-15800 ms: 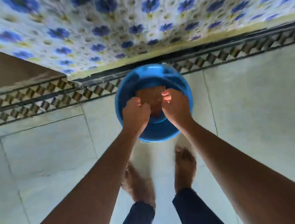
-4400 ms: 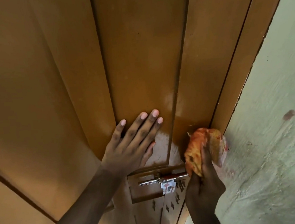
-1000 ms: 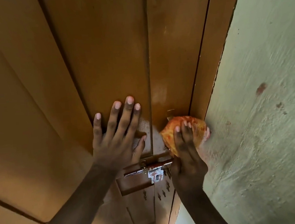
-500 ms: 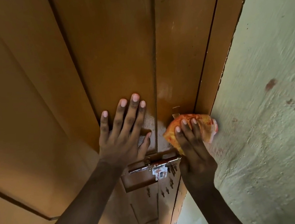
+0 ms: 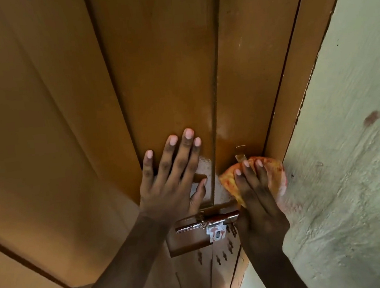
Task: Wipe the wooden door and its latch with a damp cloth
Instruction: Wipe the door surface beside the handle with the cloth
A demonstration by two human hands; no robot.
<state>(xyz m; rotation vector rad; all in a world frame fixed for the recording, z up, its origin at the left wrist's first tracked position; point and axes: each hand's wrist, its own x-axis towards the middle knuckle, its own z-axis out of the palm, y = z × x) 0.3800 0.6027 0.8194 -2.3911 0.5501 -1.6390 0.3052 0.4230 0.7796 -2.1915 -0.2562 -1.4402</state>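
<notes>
The brown wooden door (image 5: 160, 77) fills most of the head view, seen from below. My left hand (image 5: 173, 179) lies flat on its raised panel with the fingers spread. My right hand (image 5: 255, 197) presses an orange cloth (image 5: 272, 173) against the door's right stile, beside the frame, with straight fingers over it. Just below both hands sits the metal sliding latch (image 5: 207, 223), with a small plate under its bolt. A wet sheen shows on the wood above the cloth.
A rough pale green wall (image 5: 346, 153) stands at the right, right next to the cloth. The door frame (image 5: 294, 88) runs between door and wall. A small metal tab (image 5: 240, 154) sticks out just above the cloth.
The cloth and my right hand have stayed at the same spot on the stile beside the frame, just above the latch. My left hand still rests flat on the panel.
</notes>
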